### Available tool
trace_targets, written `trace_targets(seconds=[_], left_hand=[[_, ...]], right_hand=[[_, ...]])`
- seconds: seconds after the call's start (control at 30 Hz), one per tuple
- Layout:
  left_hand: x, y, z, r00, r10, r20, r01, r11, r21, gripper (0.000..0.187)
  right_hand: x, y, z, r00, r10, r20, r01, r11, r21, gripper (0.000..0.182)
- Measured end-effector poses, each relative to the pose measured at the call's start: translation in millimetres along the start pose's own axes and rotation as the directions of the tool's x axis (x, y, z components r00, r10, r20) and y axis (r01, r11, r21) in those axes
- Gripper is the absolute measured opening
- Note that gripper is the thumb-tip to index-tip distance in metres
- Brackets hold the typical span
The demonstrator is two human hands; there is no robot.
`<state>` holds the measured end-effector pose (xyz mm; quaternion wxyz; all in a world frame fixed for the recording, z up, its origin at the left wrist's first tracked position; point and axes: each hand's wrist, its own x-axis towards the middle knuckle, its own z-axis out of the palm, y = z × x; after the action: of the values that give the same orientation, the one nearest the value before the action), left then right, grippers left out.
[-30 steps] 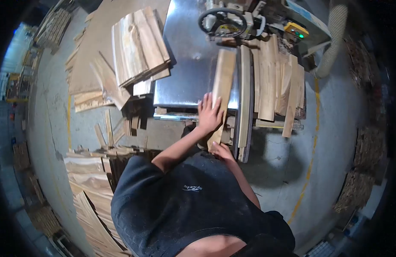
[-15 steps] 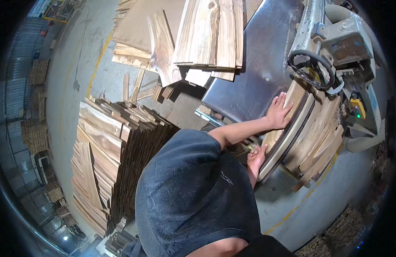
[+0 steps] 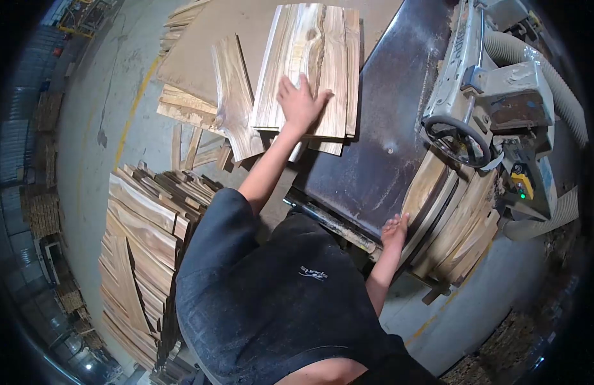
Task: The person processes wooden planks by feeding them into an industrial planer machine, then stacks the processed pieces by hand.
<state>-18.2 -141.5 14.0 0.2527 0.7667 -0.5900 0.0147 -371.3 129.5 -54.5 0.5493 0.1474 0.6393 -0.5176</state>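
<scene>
Wooden board stack (image 3: 310, 64) lies under the left hand (image 3: 300, 102), grip spread flat; right hand (image 3: 394, 231) open against a plank's (image 3: 425, 186) end.

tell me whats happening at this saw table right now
A person in a dark shirt stands at a metal machine table. Their left hand lies flat on a stack of pale boards beside the table. Their right hand rests on the end of a board at the table's near edge, below the black handwheel.

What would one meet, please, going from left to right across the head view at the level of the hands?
Stack of planks on the floor → left hand on the board pile → metal table → right hand → handwheel → green light.
</scene>
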Motion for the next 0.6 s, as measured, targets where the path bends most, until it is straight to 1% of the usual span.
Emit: trace_targets(seconds=[0.07, 0.13, 0.2, 0.27, 0.33, 0.37, 0.4, 0.43, 0.47, 0.5, 0.53, 0.57, 0.6], left_hand=[[-18, 11, -6, 0.992, 0.124, -0.010, -0.124, 0.992, -0.036, 0.101], [-43, 25, -20, 0.989, 0.147, 0.009, -0.147, 0.989, -0.036, 0.111], [-75, 35, -29, 0.988, 0.147, 0.050, -0.145, 0.989, -0.043, 0.114], [-111, 44, -47, 0.976, 0.177, 0.128, -0.169, 0.983, -0.073, 0.110], [-150, 50, -63, 0.955, 0.182, 0.236, -0.171, 0.983, -0.065, 0.104], [-168, 54, -72, 0.941, 0.167, 0.294, -0.159, 0.986, -0.050, 0.096], [-184, 55, -83, 0.932, 0.195, 0.306, -0.188, 0.981, -0.052, 0.096], [-198, 57, -94, 0.922, 0.188, 0.340, -0.153, 0.980, -0.126, 0.093], [-210, 60, -100, 0.908, 0.183, 0.376, -0.111, 0.973, -0.203, 0.092], [-221, 50, -90, 0.909, 0.233, 0.346, -0.052, 0.886, -0.460, 0.092], [-232, 45, -81, 0.912, 0.298, 0.281, 0.030, 0.635, -0.772, 0.084], [-233, 53, -107, 0.815, 0.232, 0.530, 0.385, 0.466, -0.797, 0.081], [-234, 63, -135, 0.634, 0.220, 0.741, 0.693, 0.264, -0.671, 0.078]], right_hand=[[8, -8, 10, 0.995, -0.060, 0.081, 0.055, 0.997, 0.062, 0.052], [14, -17, 27, 0.997, -0.078, 0.017, 0.077, 0.997, 0.032, 0.054], [35, -28, 31, 0.990, -0.068, 0.124, 0.064, 0.997, 0.033, 0.053], [56, -37, 29, 0.930, -0.048, 0.365, -0.002, 0.991, 0.135, 0.049], [52, -44, 36, 0.858, -0.121, 0.499, 0.048, 0.986, 0.157, 0.047], [34, -46, 42, 0.854, -0.171, 0.490, 0.117, 0.983, 0.139, 0.049], [10, -44, 49, 0.850, -0.220, 0.479, 0.184, 0.975, 0.122, 0.051], [0, -39, 49, 0.825, -0.198, 0.529, 0.208, 0.977, 0.041, 0.054], [-10, -33, 43, 0.800, -0.175, 0.574, 0.241, 0.970, -0.042, 0.056], [-24, -21, 34, 0.795, -0.132, 0.593, 0.275, 0.948, -0.159, 0.058], [-40, -7, 28, 0.792, -0.084, 0.605, 0.308, 0.911, -0.276, 0.061], [-65, 8, 21, 0.805, -0.050, 0.591, 0.302, 0.892, -0.337, 0.063], [-89, 25, 11, 0.814, -0.010, 0.580, 0.293, 0.870, -0.396, 0.065]])
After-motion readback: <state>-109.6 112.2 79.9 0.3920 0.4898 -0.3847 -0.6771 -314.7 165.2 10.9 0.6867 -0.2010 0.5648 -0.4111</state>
